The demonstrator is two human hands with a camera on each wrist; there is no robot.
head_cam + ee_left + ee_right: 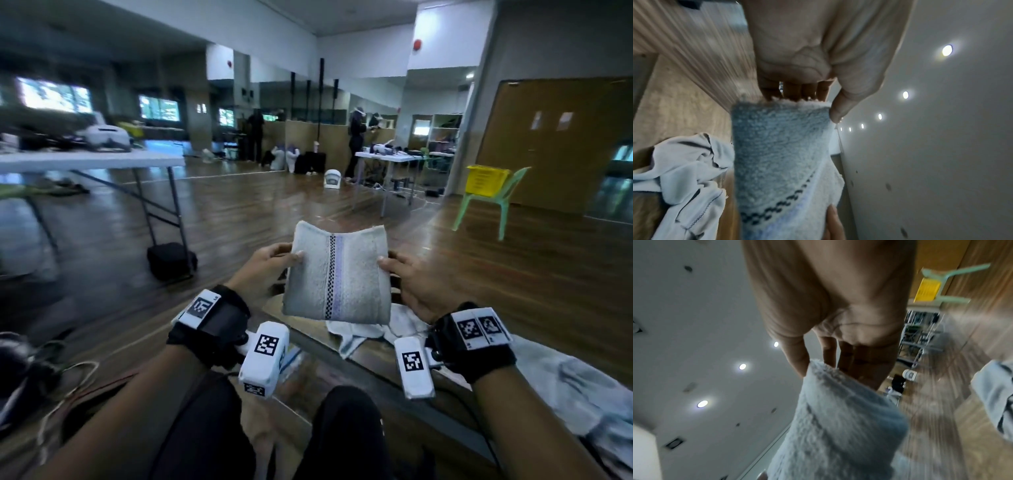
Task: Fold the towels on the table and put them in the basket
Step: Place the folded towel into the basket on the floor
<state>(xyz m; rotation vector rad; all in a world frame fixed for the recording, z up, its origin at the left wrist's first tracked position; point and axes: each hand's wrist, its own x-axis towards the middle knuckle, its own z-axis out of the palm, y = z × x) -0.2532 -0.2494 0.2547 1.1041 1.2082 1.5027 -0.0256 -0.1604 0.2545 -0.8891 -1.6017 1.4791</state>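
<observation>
A folded pale grey towel (337,274) with a black checked and lilac stripe is held up in the air in front of me. My left hand (274,260) pinches its left edge, thumb on the front and fingers behind. My right hand (407,274) pinches its right edge the same way. The left wrist view shows the towel (783,154) under the thumb and fingers. In the right wrist view the towel (836,423) hangs from the pinch. Crumpled white towels (370,332) lie on the wooden table (308,329) below. A yellow basket (486,180) stands on a green chair, far right.
More crumpled towels (582,387) lie at the table's right end. The green chair (493,205) stands on the wooden floor near a brown door. A white folding table (85,161) is at the left, a black bag (171,260) at its foot. People stand at far tables.
</observation>
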